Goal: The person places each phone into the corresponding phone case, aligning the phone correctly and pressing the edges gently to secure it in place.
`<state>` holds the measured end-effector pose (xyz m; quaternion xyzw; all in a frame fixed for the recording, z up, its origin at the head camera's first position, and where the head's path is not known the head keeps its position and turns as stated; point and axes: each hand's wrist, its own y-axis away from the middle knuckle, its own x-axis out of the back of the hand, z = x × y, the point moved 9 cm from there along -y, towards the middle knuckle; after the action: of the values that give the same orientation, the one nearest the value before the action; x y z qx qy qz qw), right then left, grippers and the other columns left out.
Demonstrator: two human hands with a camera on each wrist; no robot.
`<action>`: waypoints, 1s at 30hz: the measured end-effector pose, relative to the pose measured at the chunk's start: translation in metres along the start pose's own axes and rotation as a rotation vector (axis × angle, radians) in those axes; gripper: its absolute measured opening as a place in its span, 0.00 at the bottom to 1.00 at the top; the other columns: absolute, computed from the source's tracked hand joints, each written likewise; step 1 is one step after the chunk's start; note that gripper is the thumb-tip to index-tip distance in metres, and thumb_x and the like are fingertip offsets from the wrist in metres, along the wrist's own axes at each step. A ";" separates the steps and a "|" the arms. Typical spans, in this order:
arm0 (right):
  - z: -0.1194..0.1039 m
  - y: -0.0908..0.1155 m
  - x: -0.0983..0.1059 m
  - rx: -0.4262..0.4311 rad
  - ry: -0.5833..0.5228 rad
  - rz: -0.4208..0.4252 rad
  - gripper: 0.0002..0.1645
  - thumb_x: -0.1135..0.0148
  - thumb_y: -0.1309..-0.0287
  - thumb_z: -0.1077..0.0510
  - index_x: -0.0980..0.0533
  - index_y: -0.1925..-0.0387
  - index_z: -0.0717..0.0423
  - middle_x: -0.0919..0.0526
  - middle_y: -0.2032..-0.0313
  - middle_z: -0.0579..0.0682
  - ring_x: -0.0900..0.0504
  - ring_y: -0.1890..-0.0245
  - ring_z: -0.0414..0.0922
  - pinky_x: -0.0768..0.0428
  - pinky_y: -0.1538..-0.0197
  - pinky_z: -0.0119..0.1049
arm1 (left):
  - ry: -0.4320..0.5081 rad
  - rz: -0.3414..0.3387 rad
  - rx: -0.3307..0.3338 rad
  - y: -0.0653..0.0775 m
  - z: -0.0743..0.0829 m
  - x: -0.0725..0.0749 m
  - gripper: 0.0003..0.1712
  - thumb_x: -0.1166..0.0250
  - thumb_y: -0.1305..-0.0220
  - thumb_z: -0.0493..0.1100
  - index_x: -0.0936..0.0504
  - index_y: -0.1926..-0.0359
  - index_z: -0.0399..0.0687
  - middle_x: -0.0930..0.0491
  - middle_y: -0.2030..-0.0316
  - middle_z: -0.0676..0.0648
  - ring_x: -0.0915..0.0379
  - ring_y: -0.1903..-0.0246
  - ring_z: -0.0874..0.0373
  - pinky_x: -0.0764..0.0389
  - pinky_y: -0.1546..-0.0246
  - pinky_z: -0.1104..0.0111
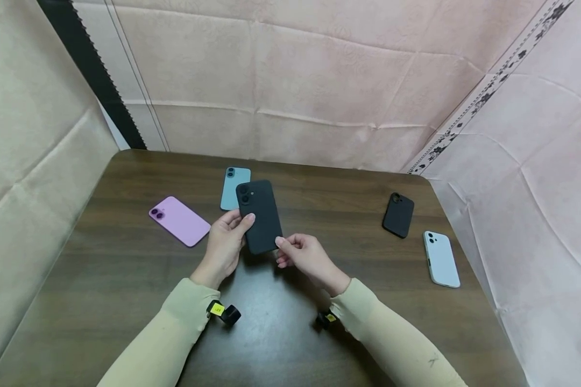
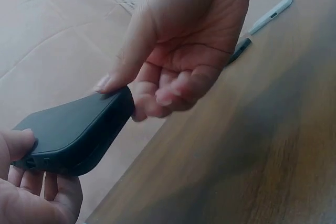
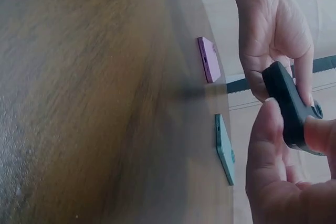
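Observation:
Both hands hold a black smartphone (image 1: 260,217) up over the middle of the table, its camera side facing up. My left hand (image 1: 222,242) grips its left long edge, thumb on the back and fingers beneath. At the lower right corner my right hand (image 1: 307,258) pinches it between thumb and fingers. In the left wrist view the phone (image 2: 73,124) shows its thick dark side edge. The right wrist view has the phone (image 3: 289,106) end-on between the two hands. Behind it lies a light blue phone (image 1: 232,185), partly covered by it in the head view.
A purple phone (image 1: 180,220) lies left of my left hand. Over on the right side are a smaller-looking black phone (image 1: 398,215) and a pale blue phone (image 1: 442,259). The brown wooden table (image 1: 126,301) meets pale cloth (image 1: 319,80) at its back and sides.

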<state>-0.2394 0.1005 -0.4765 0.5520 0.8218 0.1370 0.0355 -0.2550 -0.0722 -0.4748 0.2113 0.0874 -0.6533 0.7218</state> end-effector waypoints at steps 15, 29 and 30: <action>0.003 0.000 -0.004 0.010 -0.062 -0.032 0.13 0.37 0.37 0.59 0.25 0.63 0.68 0.16 0.69 0.61 0.16 0.73 0.47 0.17 0.59 0.44 | -0.024 -0.007 -0.005 -0.001 -0.001 -0.002 0.27 0.32 0.38 0.48 0.24 0.42 0.41 0.22 0.46 0.41 0.24 0.48 0.52 0.21 0.52 0.64; -0.002 0.001 -0.008 0.021 -0.102 -0.073 0.14 0.38 0.36 0.58 0.26 0.61 0.69 0.20 0.62 0.74 0.17 0.72 0.47 0.17 0.59 0.43 | 0.012 -0.015 0.016 -0.004 -0.002 0.001 0.29 0.32 0.38 0.47 0.27 0.39 0.39 0.23 0.44 0.41 0.23 0.48 0.53 0.21 0.52 0.65; -0.001 0.001 -0.008 0.019 -0.109 -0.078 0.15 0.38 0.36 0.58 0.26 0.61 0.69 0.20 0.62 0.73 0.16 0.70 0.50 0.17 0.58 0.44 | 0.013 -0.011 0.020 -0.004 -0.003 0.001 0.29 0.32 0.38 0.47 0.26 0.40 0.39 0.23 0.45 0.41 0.23 0.48 0.53 0.21 0.52 0.65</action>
<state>-0.2356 0.0933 -0.4756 0.5264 0.8408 0.0976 0.0803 -0.2585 -0.0721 -0.4782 0.2223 0.0868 -0.6566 0.7155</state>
